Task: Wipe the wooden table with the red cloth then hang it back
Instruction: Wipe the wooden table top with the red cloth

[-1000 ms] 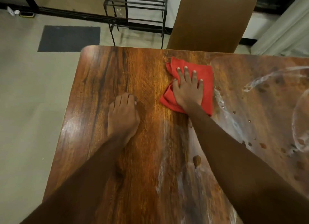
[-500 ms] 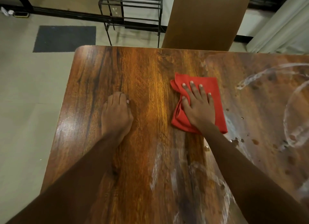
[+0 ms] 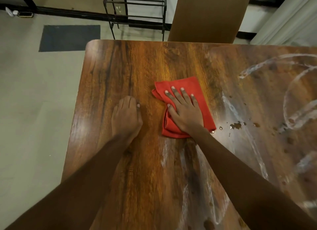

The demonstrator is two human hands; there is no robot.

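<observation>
I looked down at a wooden worktop [image 3: 120,71]. My right hand [image 3: 186,113] lay flat with fingers spread, pressing a folded red cloth [image 3: 202,99] against the middle of the worktop. My left hand [image 3: 126,117] rested just beside it on bare wood, fingers curled under, holding nothing. To the right of the cloth, brown droplets [image 3: 235,125] and pale smeared streaks [image 3: 229,107] marked the surface. Beyond the far edge stood a black metal rack [image 3: 135,8].

Folded, rumpled red cloth [image 3: 197,94] lies flat mid-way across the glossy brown wooden table [image 3: 120,71], whose right side is streaked and wet.
</observation>
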